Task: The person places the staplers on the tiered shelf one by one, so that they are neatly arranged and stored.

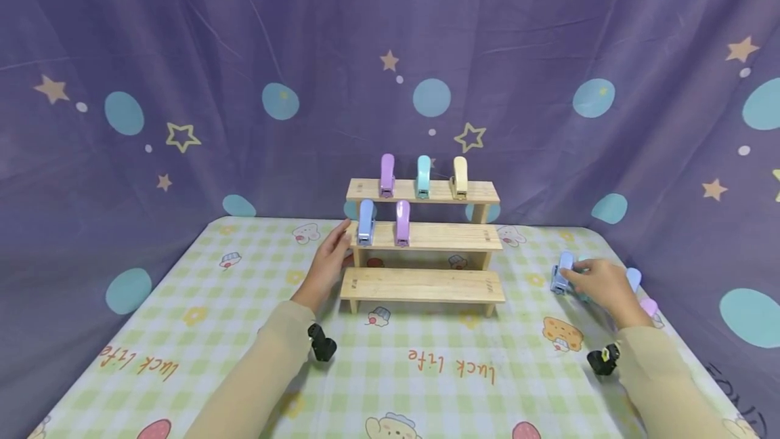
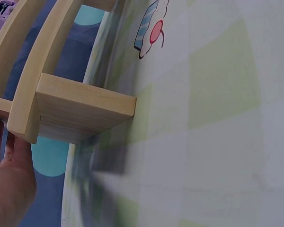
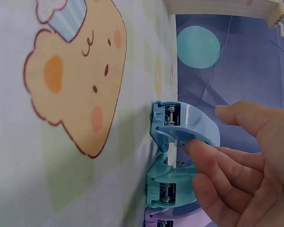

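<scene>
My left hand [image 1: 329, 264] is at the left end of a three-tier wooden shelf [image 1: 420, 284], its fingers extended along the middle tier. In the left wrist view the fingertips [image 2: 9, 147] reach right to the board's end. My right hand [image 1: 600, 284] is over a small blue stapler [image 1: 562, 275] standing on the table at the right. In the right wrist view the thumb hovers beside the handle of the blue stapler [image 3: 199, 125] with a slight gap, and a forefinger overlaps its other side. A teal stapler [image 3: 175, 185] and a purple stapler [image 3: 175, 218] stand alongside, partly hidden.
Purple [image 1: 386, 175], teal [image 1: 423, 176] and cream [image 1: 460, 177] staplers stand on the top tier. The middle tier bears a blue [image 1: 365, 222] and a purple one [image 1: 403, 222] at its left. Past my right hand are another blue stapler [image 1: 634, 278] and a purple one [image 1: 649, 306].
</scene>
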A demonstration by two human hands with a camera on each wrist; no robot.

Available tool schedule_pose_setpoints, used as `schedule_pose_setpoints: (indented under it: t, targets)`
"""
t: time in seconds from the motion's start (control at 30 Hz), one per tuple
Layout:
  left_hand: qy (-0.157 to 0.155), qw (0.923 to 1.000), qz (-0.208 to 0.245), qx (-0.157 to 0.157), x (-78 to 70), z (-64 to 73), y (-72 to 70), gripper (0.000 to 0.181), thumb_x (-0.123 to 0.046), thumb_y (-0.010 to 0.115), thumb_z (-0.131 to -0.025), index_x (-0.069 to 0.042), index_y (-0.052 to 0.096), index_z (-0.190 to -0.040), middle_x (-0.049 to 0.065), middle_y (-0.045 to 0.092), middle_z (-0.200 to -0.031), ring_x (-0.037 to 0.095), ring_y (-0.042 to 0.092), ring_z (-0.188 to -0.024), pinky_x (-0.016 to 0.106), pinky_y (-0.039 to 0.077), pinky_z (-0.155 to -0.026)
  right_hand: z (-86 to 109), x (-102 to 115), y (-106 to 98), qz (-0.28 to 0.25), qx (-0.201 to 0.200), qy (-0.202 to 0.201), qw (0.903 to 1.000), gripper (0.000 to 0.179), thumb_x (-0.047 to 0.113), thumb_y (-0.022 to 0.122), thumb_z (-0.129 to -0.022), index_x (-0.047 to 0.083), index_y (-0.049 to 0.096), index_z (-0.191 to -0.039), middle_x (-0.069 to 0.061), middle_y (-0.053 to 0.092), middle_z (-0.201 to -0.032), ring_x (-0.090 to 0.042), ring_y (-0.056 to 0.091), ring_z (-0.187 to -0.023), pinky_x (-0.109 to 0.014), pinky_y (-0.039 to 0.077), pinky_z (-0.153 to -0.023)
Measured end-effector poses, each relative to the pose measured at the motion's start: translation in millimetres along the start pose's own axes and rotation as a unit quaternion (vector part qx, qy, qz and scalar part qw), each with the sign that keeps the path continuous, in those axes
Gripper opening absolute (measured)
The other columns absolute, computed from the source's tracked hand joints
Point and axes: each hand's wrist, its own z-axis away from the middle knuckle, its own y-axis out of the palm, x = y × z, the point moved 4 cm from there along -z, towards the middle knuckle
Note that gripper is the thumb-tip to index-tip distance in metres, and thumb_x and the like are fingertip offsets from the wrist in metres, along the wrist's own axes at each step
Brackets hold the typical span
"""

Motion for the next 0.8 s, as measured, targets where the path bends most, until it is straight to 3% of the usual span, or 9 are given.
schedule_pose_setpoints:
  t: [0.1, 0.2, 0.27, 0.4, 0.8]
  targets:
    - [0.003, 1.0, 0.003, 0.0, 0.6, -0.6, -0.8, 0.051, -0.032, 0.043, -0.109, -0.019, 0.034, -0.158, 0.011, 0.036, -0.158, 0.029, 0.039, -0.14, 0.045, 0.039, -0.114, -4.1, 1.2, 3.5, 0.015, 0.001, -0.007, 0.9999, 0.056, 0.043, 0.063, -0.098, -0.008, 0.068, -0.118, -0.004, 0.072, -0.071, -0.025, 0.068, -0.074, -0.061, 0.05, -0.084]
    - [0.005, 1.0, 0.006, -0.001, 0.7, -0.2, -0.9, 0.051, -0.03, 0.043, -0.11, -0.016, 0.034, -0.158, 0.012, 0.036, -0.157, 0.03, 0.04, -0.14, 0.046, 0.04, -0.113, -7.0, 2.5, 7.7, 0.03, 0.008, -0.006, 0.9995, 0.045, 0.044, 0.063, -0.098, 0.001, 0.074, -0.097, 0.001, 0.069, -0.064, -0.021, 0.062, -0.069, -0.047, 0.05, -0.073]
    - [0.007, 0.9999, 0.008, -0.002, 0.6, 0.0, -0.8, 0.051, -0.029, 0.043, -0.11, -0.014, 0.033, -0.158, 0.013, 0.037, -0.157, 0.03, 0.04, -0.14, 0.046, 0.04, -0.113, -7.8, 2.6, 9.7, 0.032, 0.013, 0.002, 0.9994, 0.041, 0.045, 0.063, -0.097, 0.007, 0.071, -0.082, 0.002, 0.066, -0.062, -0.02, 0.057, -0.067, -0.04, 0.045, -0.067]
    - [0.013, 0.9999, 0.01, 0.001, 0.5, -0.2, -0.4, 0.05, -0.027, 0.043, -0.11, -0.014, 0.033, -0.158, 0.013, 0.037, -0.156, 0.031, 0.041, -0.139, 0.046, 0.041, -0.113, -8.1, 2.8, 12.5, 0.035, 0.021, 0.016, 0.9991, 0.045, 0.046, 0.064, -0.096, 0.012, 0.064, -0.067, 0.004, 0.061, -0.057, -0.02, 0.052, -0.064, -0.035, 0.039, -0.066]
    - [0.005, 0.9998, 0.018, 0.002, -0.4, -1.3, -0.2, 0.049, -0.025, 0.043, -0.11, -0.015, 0.034, -0.157, 0.013, 0.038, -0.156, 0.032, 0.043, -0.137, 0.046, 0.041, -0.112, -7.4, 2.4, 13.9, 0.009, 0.042, 0.037, 0.9984, 0.042, 0.044, 0.067, -0.093, 0.011, 0.062, -0.069, 0.001, 0.061, -0.059, -0.017, 0.049, -0.058, -0.029, 0.037, -0.052]
